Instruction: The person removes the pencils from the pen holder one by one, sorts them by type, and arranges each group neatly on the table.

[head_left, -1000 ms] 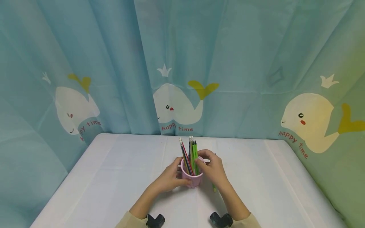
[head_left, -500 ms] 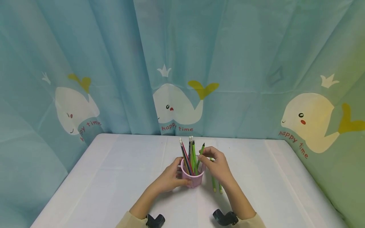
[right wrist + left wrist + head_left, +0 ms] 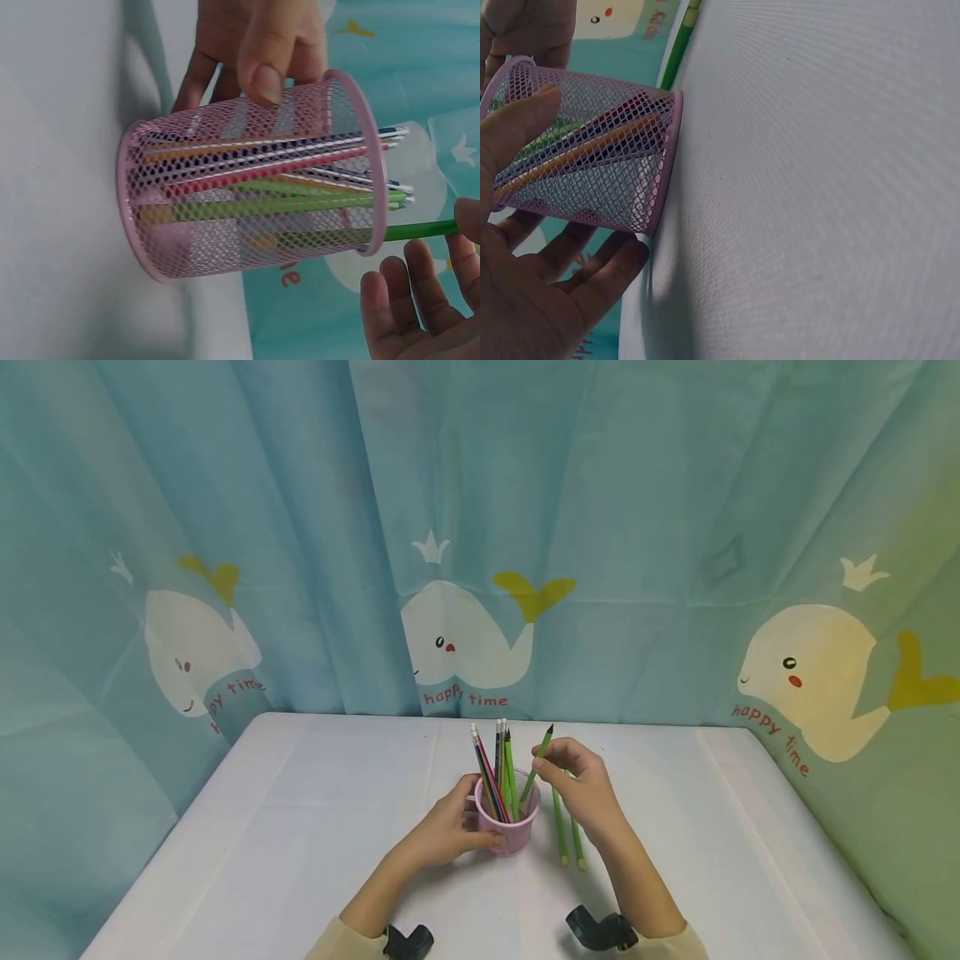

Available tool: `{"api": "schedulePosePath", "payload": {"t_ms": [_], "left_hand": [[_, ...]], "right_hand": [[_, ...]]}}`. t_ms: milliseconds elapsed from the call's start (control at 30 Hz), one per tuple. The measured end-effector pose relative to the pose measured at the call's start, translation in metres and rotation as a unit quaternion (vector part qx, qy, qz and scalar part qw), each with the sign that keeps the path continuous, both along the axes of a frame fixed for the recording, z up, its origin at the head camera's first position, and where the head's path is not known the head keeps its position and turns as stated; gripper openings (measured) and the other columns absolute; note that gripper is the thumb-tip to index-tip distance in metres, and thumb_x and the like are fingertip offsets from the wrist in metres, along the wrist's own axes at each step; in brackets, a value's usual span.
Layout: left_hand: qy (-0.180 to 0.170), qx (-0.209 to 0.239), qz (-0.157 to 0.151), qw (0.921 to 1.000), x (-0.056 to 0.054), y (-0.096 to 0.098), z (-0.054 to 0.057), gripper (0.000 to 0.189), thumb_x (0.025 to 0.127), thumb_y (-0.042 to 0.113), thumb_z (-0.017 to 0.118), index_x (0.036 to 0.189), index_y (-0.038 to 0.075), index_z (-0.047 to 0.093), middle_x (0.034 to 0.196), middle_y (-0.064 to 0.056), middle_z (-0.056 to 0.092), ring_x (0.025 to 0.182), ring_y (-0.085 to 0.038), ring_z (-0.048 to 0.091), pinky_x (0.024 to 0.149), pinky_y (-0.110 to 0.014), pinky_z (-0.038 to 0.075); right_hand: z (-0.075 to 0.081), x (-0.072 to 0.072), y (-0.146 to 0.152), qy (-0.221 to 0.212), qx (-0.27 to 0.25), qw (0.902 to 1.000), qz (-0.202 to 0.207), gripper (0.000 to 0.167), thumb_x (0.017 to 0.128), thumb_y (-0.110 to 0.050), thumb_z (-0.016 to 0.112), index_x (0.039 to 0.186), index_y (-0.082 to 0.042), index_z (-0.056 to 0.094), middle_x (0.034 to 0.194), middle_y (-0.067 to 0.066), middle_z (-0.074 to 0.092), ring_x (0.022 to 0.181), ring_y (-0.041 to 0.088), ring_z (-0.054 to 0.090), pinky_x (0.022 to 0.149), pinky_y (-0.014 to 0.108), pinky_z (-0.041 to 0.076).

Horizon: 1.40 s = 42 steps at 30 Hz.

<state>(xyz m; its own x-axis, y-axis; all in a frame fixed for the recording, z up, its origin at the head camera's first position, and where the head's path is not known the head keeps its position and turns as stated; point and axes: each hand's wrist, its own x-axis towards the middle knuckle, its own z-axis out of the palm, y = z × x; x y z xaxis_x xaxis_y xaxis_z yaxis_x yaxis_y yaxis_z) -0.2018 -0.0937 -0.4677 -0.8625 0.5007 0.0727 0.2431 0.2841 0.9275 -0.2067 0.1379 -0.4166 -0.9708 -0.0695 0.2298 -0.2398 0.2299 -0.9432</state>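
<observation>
A pink mesh pencil cup [image 3: 510,840] stands upright on the white table, gripped from its left side by my left hand [image 3: 444,825]. Several pencils lean inside it, some green, others dark or red with white ends. My right hand [image 3: 587,787], to the right of the cup's rim, pinches a green pencil [image 3: 546,742] by its upper part, dark point up. In the right wrist view that green pencil [image 3: 420,229] has its lower end still within the mesh. Two more green pencils [image 3: 560,831] lie on the table right of the cup, partly behind my right hand.
A white table [image 3: 315,827] extends to both sides of the cup. Behind it hangs a blue-green curtain [image 3: 645,527] with whale prints. Black wrist mounts [image 3: 408,941] sit near both sleeves at the front.
My right hand has moved right and drawn the pinched green pencil partly up, away from the others. The two table pencils are more exposed. My left hand has stayed on the cup.
</observation>
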Motion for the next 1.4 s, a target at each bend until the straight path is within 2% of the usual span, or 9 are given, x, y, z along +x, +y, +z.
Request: {"api": "schedulePosePath", "payload": {"t_ms": [167, 300, 600, 933, 1033, 1167, 1300, 1400], "left_hand": [[-0.001, 0.000, 0.002, 1.0000, 0.000, -0.001, 0.000, 0.082, 0.080, 0.019, 0.083, 0.146, 0.006, 0.035, 0.140, -0.015, 0.053, 0.122, -0.036, 0.059, 0.099, -0.046, 0.054], [-0.002, 0.000, 0.002, 1.0000, 0.000, 0.000, 0.000, 0.083, 0.080, 0.020, 0.083, 0.146, 0.006, 0.035, 0.140, -0.015, 0.053, 0.122, -0.036, 0.059, 0.099, -0.046, 0.054], [-0.005, 0.001, 0.001, 1.0000, 0.001, 0.000, 0.000, 0.083, 0.081, 0.020, 0.083, 0.147, 0.006, 0.034, 0.141, -0.016, 0.052, 0.123, -0.036, 0.058, 0.099, -0.046, 0.054], [-0.001, -0.005, 0.001, 1.0000, 0.000, 0.000, 0.000, 0.083, 0.081, 0.020, 0.083, 0.147, 0.007, 0.033, 0.141, -0.015, 0.052, 0.123, -0.034, 0.059, 0.099, -0.044, 0.054], [-0.001, -0.009, 0.001, 1.0000, 0.000, 0.000, 0.000, 0.083, 0.081, 0.021, 0.083, 0.146, 0.008, 0.034, 0.140, -0.014, 0.053, 0.122, -0.033, 0.059, 0.099, -0.042, 0.054], [-0.004, -0.011, 0.001, 0.9999, 0.001, 0.001, 0.000, 0.082, 0.081, 0.022, 0.083, 0.146, 0.009, 0.035, 0.140, -0.013, 0.053, 0.121, -0.033, 0.059, 0.098, -0.041, 0.054], [-0.006, -0.010, 0.002, 0.9999, 0.001, 0.001, 0.000, 0.082, 0.081, 0.021, 0.083, 0.146, 0.010, 0.035, 0.139, -0.013, 0.054, 0.122, -0.033, 0.059, 0.099, -0.041, 0.054], [-0.006, -0.012, 0.003, 0.9999, 0.001, 0.000, 0.001, 0.083, 0.081, 0.022, 0.083, 0.146, 0.010, 0.035, 0.139, -0.012, 0.054, 0.122, -0.033, 0.059, 0.099, -0.041, 0.054]], "right_hand": [[0.004, 0.000, 0.005, 0.007, -0.025, 0.9992, 0.029, 0.020, 0.097, -0.016, 0.065, 0.108, 0.000, 0.064, 0.114, 0.012, 0.067, 0.108, 0.025, 0.063, 0.089, 0.032, 0.057], [0.005, 0.000, 0.009, 0.011, -0.044, 0.9975, 0.055, 0.023, 0.100, -0.016, 0.060, 0.115, 0.002, 0.061, 0.116, 0.015, 0.065, 0.112, 0.029, 0.063, 0.089, 0.034, 0.058], [0.008, 0.002, 0.014, 0.021, -0.047, 0.9958, 0.076, 0.026, 0.103, -0.017, 0.055, 0.121, 0.001, 0.058, 0.118, 0.018, 0.065, 0.114, 0.026, 0.063, 0.091, 0.035, 0.058], [0.013, 0.003, 0.015, 0.033, -0.068, 0.9938, 0.082, 0.027, 0.105, -0.014, 0.050, 0.125, 0.003, 0.053, 0.120, 0.030, 0.060, 0.109, 0.021, 0.066, 0.089, 0.034, 0.059], [0.014, 0.004, 0.017, 0.030, -0.077, 0.9933, 0.080, 0.027, 0.105, -0.015, 0.051, 0.126, 0.003, 0.052, 0.120, 0.027, 0.061, 0.109, 0.018, 0.066, 0.089, 0.034, 0.059], [0.015, 0.004, 0.017, 0.025, -0.094, 0.9922, 0.077, 0.027, 0.104, -0.015, 0.052, 0.125, 0.002, 0.053, 0.117, 0.024, 0.062, 0.109, 0.021, 0.066, 0.089, 0.036, 0.059], [0.016, 0.004, 0.017, 0.016, -0.104, 0.9924, 0.063, 0.027, 0.103, -0.016, 0.054, 0.125, -0.001, 0.053, 0.115, 0.021, 0.061, 0.107, 0.024, 0.065, 0.088, 0.035, 0.060], [0.017, 0.005, 0.017, 0.005, -0.116, 0.9921, 0.049, 0.027, 0.102, -0.018, 0.057, 0.125, -0.003, 0.053, 0.112, 0.016, 0.061, 0.104, 0.022, 0.065, 0.088, 0.034, 0.060]]}}
